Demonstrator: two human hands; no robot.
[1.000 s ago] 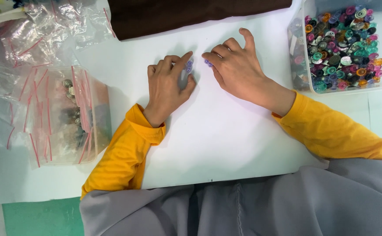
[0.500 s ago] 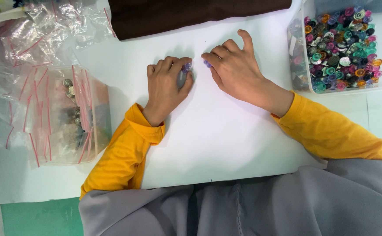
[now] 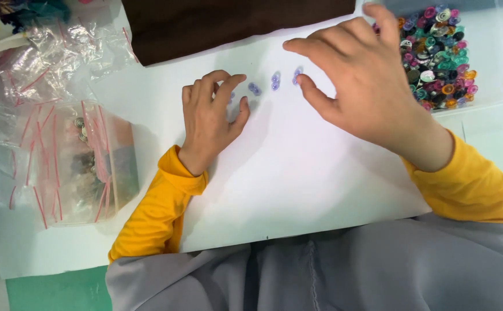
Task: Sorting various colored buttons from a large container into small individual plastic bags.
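While my left hand (image 3: 210,118) rests palm-down on the white sheet (image 3: 297,190) with its fingers (image 3: 221,91) curled and loose, gripping nothing, its fingertips sit just beside the leftmost of the small lilac paper coils (image 3: 254,88). One tiny coil seems to peek from under those fingertips, though I cannot tell for sure. My right hand (image 3: 358,80) hovers above the sheet, fingers spread and empty, the thumb tip touching or nearly touching the rightmost coil (image 3: 296,75). Between the two hands a middle coil (image 3: 275,80) lies on the paper, so I count three coils clearly, set in a short, slightly rising row near the top edge of the sheet.

As I judge it, the laying-out is at an early stage: a few lilac pieces are placed, and the rest of the white sheet carries nothing. Behind my right hand, the clear plastic tub (image 3: 493,69) is packed with rolled coils (image 3: 439,55) in many colours, so plenty of stock remains unused.

Further out, a dark brown cloth (image 3: 228,23) lies across the top of the sheet. To my left sits a heap of clear zip bags (image 3: 50,144) with red seal lines, some holding small dark and silvery bits. My yellow sleeves (image 3: 159,213) and grey garment (image 3: 349,270) fill the lower edge.
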